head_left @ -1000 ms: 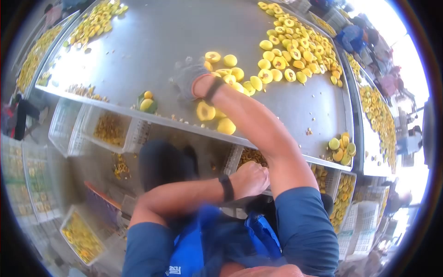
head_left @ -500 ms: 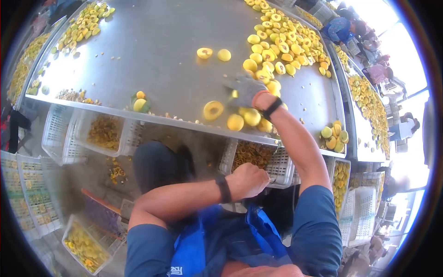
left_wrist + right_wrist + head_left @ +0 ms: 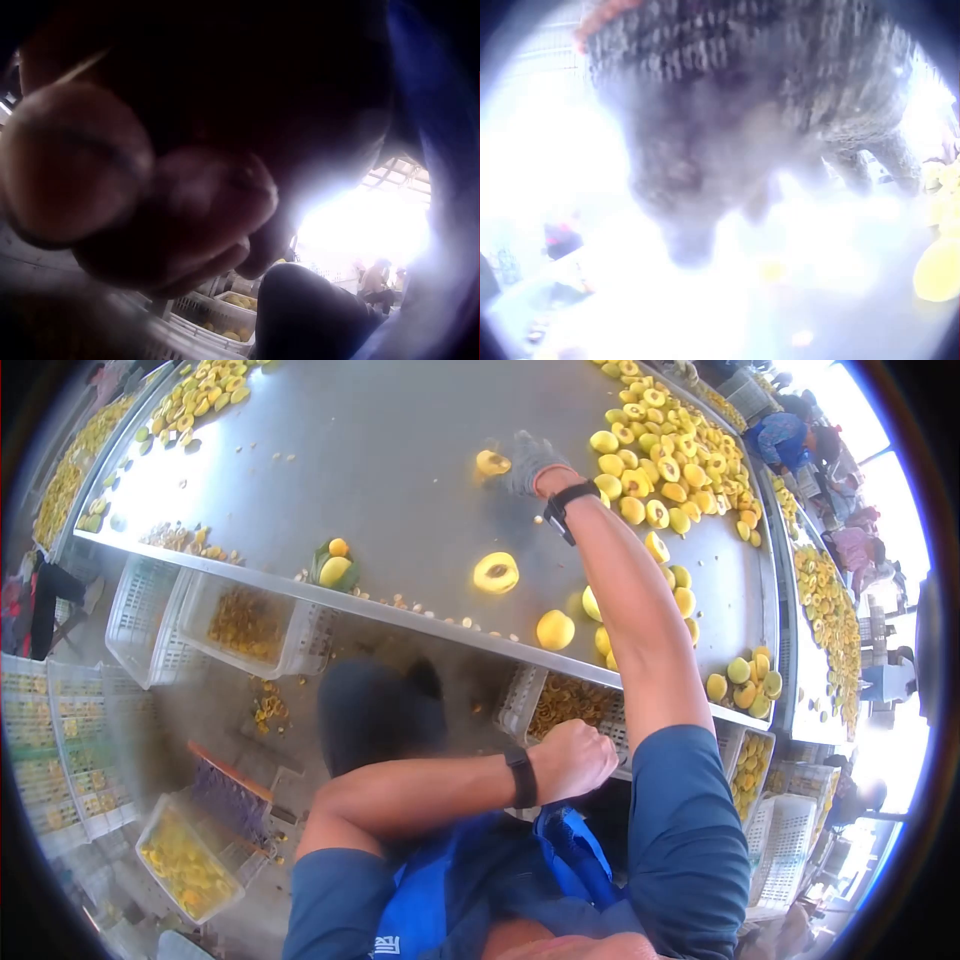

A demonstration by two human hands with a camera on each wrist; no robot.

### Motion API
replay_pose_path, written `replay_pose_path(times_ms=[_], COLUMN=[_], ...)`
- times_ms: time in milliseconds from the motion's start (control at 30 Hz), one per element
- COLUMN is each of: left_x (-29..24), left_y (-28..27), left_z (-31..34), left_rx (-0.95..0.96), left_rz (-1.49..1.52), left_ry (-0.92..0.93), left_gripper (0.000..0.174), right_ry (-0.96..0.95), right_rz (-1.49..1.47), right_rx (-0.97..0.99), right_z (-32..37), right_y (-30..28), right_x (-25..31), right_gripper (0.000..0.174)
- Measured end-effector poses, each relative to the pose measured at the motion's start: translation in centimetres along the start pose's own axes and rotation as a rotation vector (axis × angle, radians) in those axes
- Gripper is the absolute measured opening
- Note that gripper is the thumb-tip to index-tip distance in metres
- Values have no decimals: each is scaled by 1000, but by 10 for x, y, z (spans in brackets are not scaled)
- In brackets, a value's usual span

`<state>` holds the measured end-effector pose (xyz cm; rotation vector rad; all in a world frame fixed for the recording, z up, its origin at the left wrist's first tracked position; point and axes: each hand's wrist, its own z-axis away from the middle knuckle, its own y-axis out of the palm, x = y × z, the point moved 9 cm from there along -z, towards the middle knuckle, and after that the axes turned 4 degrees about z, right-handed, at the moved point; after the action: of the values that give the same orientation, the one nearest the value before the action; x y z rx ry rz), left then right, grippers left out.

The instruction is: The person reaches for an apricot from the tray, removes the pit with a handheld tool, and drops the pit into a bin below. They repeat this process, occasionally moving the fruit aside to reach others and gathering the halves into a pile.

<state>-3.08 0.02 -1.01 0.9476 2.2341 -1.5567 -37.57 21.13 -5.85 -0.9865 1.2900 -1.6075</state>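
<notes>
In the head view my right hand [image 3: 535, 463], in a grey knit glove, is low over the metal table beside a halved yellow stone fruit [image 3: 491, 463]. Its fingers reach down, loosely extended, in the right wrist view, where glare washes out much of the scene. Nearer the table's front edge lie another cut half [image 3: 496, 573] and a whole yellow fruit [image 3: 555, 630]. My forearm partly hides a group of fruit [image 3: 684, 600]. My bare left hand [image 3: 573, 762] is curled in front of my body; its fingers [image 3: 202, 195] are folded with nothing visible between them.
A large heap of halved fruit [image 3: 690, 460] covers the table's right side, with a smaller pile [image 3: 200, 400] at far left. Fruit with leaves [image 3: 335, 565] lies by the front edge. Crates [image 3: 245, 625] stand below it. Other people [image 3: 790, 440] work at the right.
My right hand has swept fruit rightward from mid-table, then moved farther away to the halved fruit. My left hand keeps its curled pose near my body.
</notes>
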Motion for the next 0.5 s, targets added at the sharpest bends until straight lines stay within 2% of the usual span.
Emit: replay_pose_path(times_ms=[67,100,167,267,367,500], left_x=[3,1,4,-1,-3,-6], left_y=[4,2,8,20,26,27], left_z=[1,-1,-3,-7,-8,-6], left_rx=[-22,-37,82,189,161,160], left_rz=[-1,3,38,88,134,177], left_ry=[-5,-5,-72,-126,-108,-132], left_gripper=[18,18,19,20,20,17], right_ry=[-12,-126,-347,-361,-400,-333], right_rz=[-18,21,96,26,96,203], right_rx=[38,49,64,203,97,309], right_z=[-14,-12,-1,96,135,186], right_y=[14,20,30,1,28,33], right_x=[10,25,50,81,58,9], right_gripper=[90,90,89,86,85,78])
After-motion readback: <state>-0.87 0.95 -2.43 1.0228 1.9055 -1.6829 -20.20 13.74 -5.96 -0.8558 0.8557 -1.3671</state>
